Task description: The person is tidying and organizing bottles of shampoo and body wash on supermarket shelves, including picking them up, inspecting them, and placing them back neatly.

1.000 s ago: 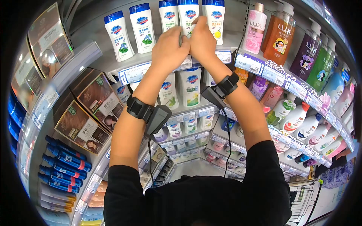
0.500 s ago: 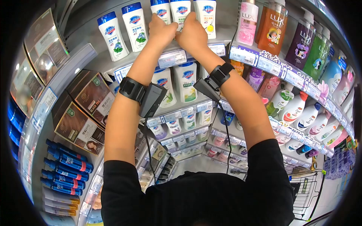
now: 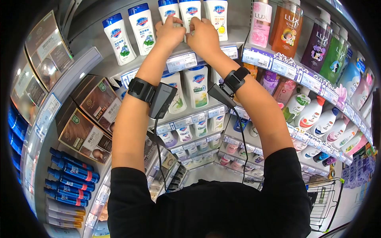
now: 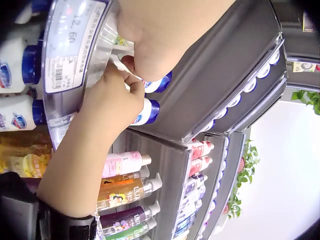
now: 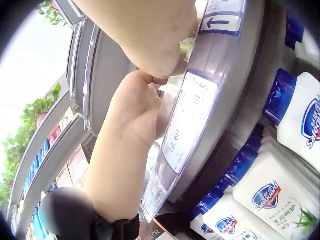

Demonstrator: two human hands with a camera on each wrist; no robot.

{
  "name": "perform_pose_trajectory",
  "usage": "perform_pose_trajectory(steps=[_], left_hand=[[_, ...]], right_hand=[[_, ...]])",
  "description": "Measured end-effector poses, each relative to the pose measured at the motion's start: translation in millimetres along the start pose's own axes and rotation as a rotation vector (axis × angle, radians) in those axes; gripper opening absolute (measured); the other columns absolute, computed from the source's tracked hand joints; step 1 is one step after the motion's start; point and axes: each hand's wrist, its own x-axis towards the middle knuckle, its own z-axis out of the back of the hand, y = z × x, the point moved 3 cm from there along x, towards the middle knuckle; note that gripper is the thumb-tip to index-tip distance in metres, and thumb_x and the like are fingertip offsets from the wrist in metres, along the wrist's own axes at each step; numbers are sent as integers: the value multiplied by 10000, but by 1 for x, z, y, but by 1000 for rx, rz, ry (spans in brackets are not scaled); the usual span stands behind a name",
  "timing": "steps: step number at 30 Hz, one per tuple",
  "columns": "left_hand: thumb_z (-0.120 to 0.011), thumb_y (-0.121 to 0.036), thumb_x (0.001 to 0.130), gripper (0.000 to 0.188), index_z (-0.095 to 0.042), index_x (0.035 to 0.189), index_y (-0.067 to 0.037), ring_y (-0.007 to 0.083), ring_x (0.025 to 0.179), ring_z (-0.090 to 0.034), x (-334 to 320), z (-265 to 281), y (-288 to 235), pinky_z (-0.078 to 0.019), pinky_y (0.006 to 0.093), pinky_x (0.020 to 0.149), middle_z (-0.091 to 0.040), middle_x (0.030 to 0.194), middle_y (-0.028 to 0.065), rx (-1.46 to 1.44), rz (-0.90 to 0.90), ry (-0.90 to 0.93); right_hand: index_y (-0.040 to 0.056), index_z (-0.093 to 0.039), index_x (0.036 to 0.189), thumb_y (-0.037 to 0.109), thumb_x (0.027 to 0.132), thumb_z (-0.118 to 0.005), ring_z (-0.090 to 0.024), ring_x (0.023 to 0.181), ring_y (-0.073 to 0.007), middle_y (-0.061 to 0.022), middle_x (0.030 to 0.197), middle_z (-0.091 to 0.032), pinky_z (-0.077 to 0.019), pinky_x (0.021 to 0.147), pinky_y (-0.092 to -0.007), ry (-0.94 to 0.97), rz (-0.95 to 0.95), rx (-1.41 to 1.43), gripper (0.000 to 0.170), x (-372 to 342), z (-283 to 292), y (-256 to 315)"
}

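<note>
At a shop shelf [image 3: 237, 36], a shopper's left hand [image 3: 170, 36] curls its fingers about the lower body of the middle white bottle [image 3: 169, 12], directly beyond it, while the right hand [image 3: 204, 39] holds the neighbouring bottle [image 3: 191, 10] the same way, just ahead of its fingers; the far side of both holds is hidden. A lemon-marked bottle [image 3: 218, 19] stands just right of the right hand. The bottles look to be smooth plastic, likely full: moderately heavy, firm but slightly yielding, slippery if damp, hardly fragile, and tall enough to tip. The flat flanks below the blue cap [image 3: 189, 1] appear the surest hold, better than the cap itself. Half a second earlier, the right hand's fingers reached higher along its bottle's right side; now they sit lower and farther in over the front, the bottles seemingly unmoved.
</note>
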Motion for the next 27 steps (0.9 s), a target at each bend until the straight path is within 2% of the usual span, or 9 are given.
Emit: perform_pose_trajectory(steps=[3, 6, 8, 12, 14, 17, 19, 23, 27], left_hand=[[-620, -169, 654, 601, -390, 1205, -101, 400, 1129, -431, -4, 3, -2, -375, 363, 954, -295, 1278, 254, -82, 25, -14], [-634, -172, 645, 715, -282, 1255, -46, 383, 1137, -418, -12, 3, -9, -370, 366, 959, -307, 1262, 265, -161, 32, -93], [-646, -175, 636, 792, -206, 1274, -10, 372, 1145, -405, -7, 2, -3, -365, 369, 964, -317, 1248, 273, -183, 1, -131], [-657, -173, 622, 837, -169, 1280, -3, 367, 1164, -375, -11, 4, -5, -360, 373, 968, -324, 1233, 285, -244, 9, -137], [-659, -165, 618, 840, -165, 1277, -4, 368, 1163, -370, -11, 4, -6, -359, 374, 968, -324, 1228, 288, -245, 14, -136], [-624, -71, 588, 767, -225, 1236, 18, 230, 888, -538, -8, 0, -4, -451, 306, 747, -490, 1054, 195, -205, -21, -239], [-616, -71, 597, 681, -301, 1195, 14, 216, 858, -540, -14, 1, -9, -443, 302, 736, -513, 990, 173, -215, 4, -193], [-579, -80, 641, 405, -485, 1026, 0, 158, 760, -511, -14, 0, -8, -401, 272, 673, -545, 824, 95, -260, 17, -10], [-541, -77, 696, 198, -567, 883, -21, 116, 684, -434, -18, 2, -9, -330, 243, 630, -519, 718, 19, -364, 29, 107]], right_hand=[[-28, -420, 950, 100, 632, -724, -567, 807, -397, -224, 909, -511, -482, 666, -445, -116, -18, -2, 458, -1, 2, 4], [-44, -342, 983, 120, 623, -756, -550, 845, -412, -231, 930, -499, -479, 697, -455, -128, 33, 35, 573, -2, 4, 6], [-13, -362, 999, 123, 649, -742, -553, 861, -404, -237, 935, -521, -467, 706, -443, -154, 82, 47, 534, -2, 5, 6], [16, -378, 1032, 97, 662, -720, -539, 918, -399, -219, 965, -538, -451, 746, -439, -145, 191, 84, 510, 0, 6, 5], [109, -451, 1118, 83, 679, -682, -520, 974, -401, -208, 1010, -538, -446, 806, -431, -96, 150, 105, 496, 0, 5, 3], [189, -531, 1121, 100, 701, -654, -506, 1019, -410, -227, 1059, -532, -443, 850, -426, -82, 158, 54, 446, -2, 6, 3], [232, -578, 1101, 117, 713, -638, -492, 1054, -417, -254, 1092, -520, -438, 877, -426, -89, 174, 22, 409, 0, 2, 0], [211, -600, 1067, 137, 724, -628, -472, 1096, -421, -290, 1124, -500, -433, 892, -430, -8, 105, 20, 352, 1, 2, -1], [208, -601, 1063, 149, 727, -622, -474, 1095, -422, -307, 1121, -492, -439, 882, -429, -34, 115, 9, 342, 0, 1, 0]])
